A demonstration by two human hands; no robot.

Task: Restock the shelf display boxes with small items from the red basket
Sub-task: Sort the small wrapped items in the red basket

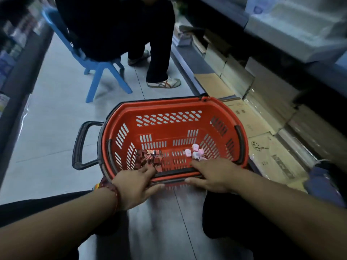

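Observation:
A red basket (169,104) with black trim stands on the floor in front of me. Inside, near its front wall, lie a heap of small dark red wrapped items (148,158) on the left and a few small pink items (195,152) on the right. My left hand (135,186) holds the near rim, fingers inside by the dark red items and thumb outside under the rim. My right hand (212,175) holds the same rim further right, its fingertips just short of the pink items. The shelf display boxes cannot be made out.
The basket's black pull handle (80,145) sticks out to the left. A person in dark clothes (112,25) sits on a blue chair (97,72) just beyond the basket. Flat cardboard boxes (262,147) line the low shelf on the right; dim shelves run along the left.

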